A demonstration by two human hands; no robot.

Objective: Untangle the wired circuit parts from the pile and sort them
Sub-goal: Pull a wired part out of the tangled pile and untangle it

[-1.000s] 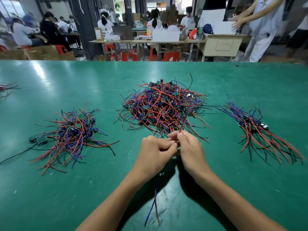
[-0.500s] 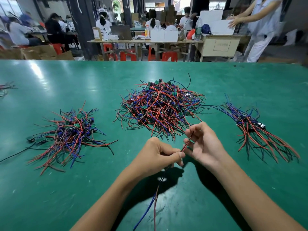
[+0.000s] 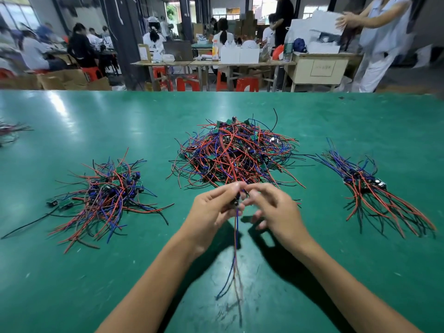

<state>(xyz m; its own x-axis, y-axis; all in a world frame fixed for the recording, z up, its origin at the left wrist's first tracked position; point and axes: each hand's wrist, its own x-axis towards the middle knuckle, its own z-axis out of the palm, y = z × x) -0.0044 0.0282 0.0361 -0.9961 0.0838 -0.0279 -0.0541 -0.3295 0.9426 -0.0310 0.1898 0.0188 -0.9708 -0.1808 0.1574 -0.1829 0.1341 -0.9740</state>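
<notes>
My left hand (image 3: 213,210) pinches one wired part (image 3: 236,227) at centre frame, right hand (image 3: 271,207) loosely open beside it; light and floppy (snag-prone, I'd judge), best held by its board.

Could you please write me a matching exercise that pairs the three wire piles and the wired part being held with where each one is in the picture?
Things:
1. large tangled pile
2. loosely spread pile
3. combed-out bundle
4. wired part being untangled

Places:
A. on the green table, to the person's right
B. between the left hand and right hand, its wires trailing towards the camera
C. on the table, to the person's left
D. middle of the table, just beyond both hands

Pairs: 1-D, 2-C, 3-A, 4-B
</notes>
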